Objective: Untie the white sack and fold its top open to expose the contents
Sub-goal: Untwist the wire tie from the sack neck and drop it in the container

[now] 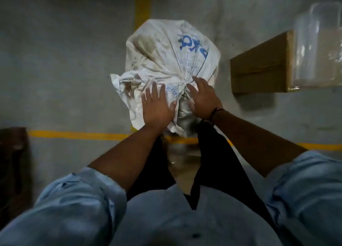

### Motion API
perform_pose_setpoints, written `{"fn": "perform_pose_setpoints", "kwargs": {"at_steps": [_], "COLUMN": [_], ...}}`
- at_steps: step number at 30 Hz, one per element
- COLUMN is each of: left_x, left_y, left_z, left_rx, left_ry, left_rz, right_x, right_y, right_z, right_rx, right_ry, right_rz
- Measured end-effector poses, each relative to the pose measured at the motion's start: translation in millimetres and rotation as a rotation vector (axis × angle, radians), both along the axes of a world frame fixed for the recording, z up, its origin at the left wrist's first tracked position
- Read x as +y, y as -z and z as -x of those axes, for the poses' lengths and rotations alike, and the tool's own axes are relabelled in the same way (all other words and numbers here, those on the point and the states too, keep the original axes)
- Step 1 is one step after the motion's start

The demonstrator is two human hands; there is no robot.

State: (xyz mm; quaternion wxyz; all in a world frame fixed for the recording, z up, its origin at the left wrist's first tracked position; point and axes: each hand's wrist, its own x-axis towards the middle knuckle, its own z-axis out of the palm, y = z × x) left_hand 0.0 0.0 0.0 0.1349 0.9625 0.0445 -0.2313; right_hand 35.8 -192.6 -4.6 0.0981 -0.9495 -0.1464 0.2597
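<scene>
Grey concrete floor (64, 69) with yellow painted lines (74, 134); white woven sack with blue print (162, 56) upright by the lines' corner, neck gathered. Left hand (157, 108) flat on its crumpled top flap, fingers straight, slightly apart; right hand (202, 95) on the gathered neck, fingers spread. Brown cardboard box (262, 68), clear plastic container (318, 47) toward floor's right edge.

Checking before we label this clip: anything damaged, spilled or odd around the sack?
Nothing spilled. The white sack is grimy with dark smudges; its crumpled top flops left past the gathered neck.
</scene>
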Motion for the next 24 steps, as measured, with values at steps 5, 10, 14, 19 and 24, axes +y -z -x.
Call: {"fn": "perform_pose_setpoints", "kwargs": {"at_steps": [5,10,14,19,24], "left_x": [-27,-25,-12,-13,-2], "left_y": [75,152,185,184,160], "left_z": [-6,-18,-34,-67,-48], "left_rx": [0.015,-0.092,-0.156,-0.067,-0.031], "left_ry": [-0.078,0.006,0.058,0.096,0.177], "left_rz": [0.056,0.097,0.063,0.003,0.013], "right_x": [3,11,16,11,10], "right_y": [86,163,196,202,185], "right_z": [-5,-26,-39,-60,-38], "right_rx": [0.0,-0.066,-0.231,-0.347,-0.395], "right_ry": [0.03,0.005,-0.096,-0.204,-0.272], "right_rz": [-0.063,-0.133,-0.13,-0.175,-0.133]}}
